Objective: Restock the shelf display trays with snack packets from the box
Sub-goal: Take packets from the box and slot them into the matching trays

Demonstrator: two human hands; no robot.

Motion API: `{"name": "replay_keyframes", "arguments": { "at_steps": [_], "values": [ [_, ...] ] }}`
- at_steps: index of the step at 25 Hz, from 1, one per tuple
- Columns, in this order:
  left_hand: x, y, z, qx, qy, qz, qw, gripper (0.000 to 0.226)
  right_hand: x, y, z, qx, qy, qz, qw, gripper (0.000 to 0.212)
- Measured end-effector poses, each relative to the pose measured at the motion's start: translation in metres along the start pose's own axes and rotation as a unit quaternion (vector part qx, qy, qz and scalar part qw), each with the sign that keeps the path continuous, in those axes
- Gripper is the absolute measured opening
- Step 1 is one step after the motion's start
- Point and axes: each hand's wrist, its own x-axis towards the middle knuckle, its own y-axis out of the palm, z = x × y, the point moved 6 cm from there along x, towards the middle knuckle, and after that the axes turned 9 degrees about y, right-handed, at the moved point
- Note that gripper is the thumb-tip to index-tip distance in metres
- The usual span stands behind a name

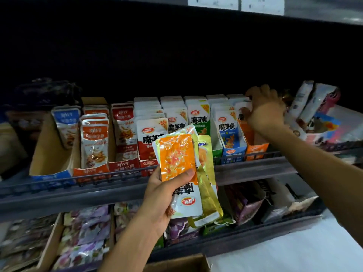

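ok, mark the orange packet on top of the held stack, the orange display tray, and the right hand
orange packet (176, 156), head view, middle of its printed face
orange display tray (257, 149), head view, front wall
right hand (264, 112), head view, back of the hand

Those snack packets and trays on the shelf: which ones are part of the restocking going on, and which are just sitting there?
In the job:
- stack of packets, gripped by left hand
- orange tray, where right hand handles packets

Just sitting there:
- blue tray
- purple packets on the lower shelf
- white pouches, far right
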Motion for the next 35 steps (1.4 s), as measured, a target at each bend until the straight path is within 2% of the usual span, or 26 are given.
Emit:
{"name": "replay_keyframes", "arguments": {
  "at_steps": [2,3,5,7,8,10,12,13,14,15,17,18,19,20,21,23,25,27,28,30,33,35],
  "values": [
    [-0.002,0.001,-0.002,-0.010,0.003,-0.002,1.000,0.056,-0.039,-0.027,0.029,0.197,0.017,0.024,0.980,0.019],
    [-0.003,0.002,-0.002,-0.014,0.003,-0.003,1.000,0.055,-0.067,-0.040,0.046,0.271,0.019,0.064,0.960,0.010],
    [-0.006,0.003,0.000,-0.017,0.003,-0.011,1.000,0.051,-0.132,-0.061,0.077,0.360,0.014,0.184,0.915,0.011],
    [-0.008,0.003,0.000,-0.013,0.009,-0.025,1.000,0.044,-0.183,-0.068,0.093,0.378,0.020,0.277,0.883,0.027],
    [-0.009,0.003,0.001,-0.011,0.013,-0.030,0.999,0.042,-0.199,-0.067,0.095,0.359,0.025,0.292,0.886,0.040],
    [-0.013,0.006,0.004,-0.010,0.014,-0.030,0.999,0.040,-0.213,-0.060,0.092,0.301,0.031,0.273,0.913,0.057],
    [-0.019,0.008,0.009,-0.013,0.000,-0.025,1.000,0.042,-0.215,-0.051,0.086,0.301,0.061,0.261,0.915,0.048],
    [-0.021,0.009,0.012,-0.019,-0.010,-0.022,1.000,0.044,-0.215,-0.046,0.082,0.334,0.097,0.267,0.899,0.039],
    [-0.021,0.009,0.014,-0.026,-0.017,-0.022,0.999,0.045,-0.214,-0.039,0.075,0.391,0.147,0.274,0.866,0.032],
    [-0.022,0.008,0.015,-0.033,-0.020,-0.024,0.999,0.045,-0.213,-0.032,0.068,0.463,0.205,0.281,0.815,0.027],
    [-0.021,0.007,0.014,-0.039,-0.022,-0.027,0.999,0.046,-0.214,-0.026,0.060,0.587,0.319,0.285,0.687,0.021],
    [-0.020,0.006,0.013,-0.039,-0.020,-0.028,0.999,0.045,-0.213,-0.025,0.058,0.620,0.352,0.280,0.644,0.019],
    [-0.019,0.006,0.013,-0.041,-0.018,-0.027,0.999,0.045,-0.208,-0.025,0.053,0.631,0.369,0.270,0.626,0.018],
    [-0.018,0.006,0.013,-0.044,-0.018,-0.026,0.999,0.045,-0.198,-0.028,0.046,0.629,0.373,0.252,0.634,0.017],
    [-0.016,0.006,0.014,-0.047,-0.020,-0.025,0.998,0.047,-0.183,-0.034,0.034,0.617,0.365,0.224,0.660,0.017],
    [-0.013,0.005,0.016,-0.045,-0.027,-0.029,0.998,0.055,-0.142,-0.054,0.007,0.568,0.319,0.148,0.744,0.012],
    [-0.009,0.004,0.018,-0.038,-0.029,-0.029,0.998,0.058,-0.095,-0.078,-0.019,0.486,0.225,0.087,0.840,0.004],
    [-0.005,0.007,0.019,-0.035,-0.025,-0.020,0.999,0.055,-0.047,-0.097,-0.032,0.327,0.094,0.046,0.939,0.009],
    [-0.004,0.008,0.019,-0.033,-0.023,-0.014,0.999,0.053,-0.024,-0.101,-0.036,0.237,0.035,0.032,0.970,0.015],
    [-0.003,0.012,0.020,-0.029,-0.021,-0.002,0.999,0.051,0.016,-0.092,-0.041,0.098,-0.038,0.041,0.994,0.023],
    [-0.003,0.014,0.023,-0.019,-0.020,0.008,1.000,0.048,0.042,-0.058,-0.031,0.032,-0.048,0.120,0.991,0.039],
    [-0.002,0.015,0.025,-0.011,-0.016,0.016,1.000,0.046,0.042,-0.033,-0.019,-0.013,-0.059,0.145,0.988,0.041]
  ]
}}
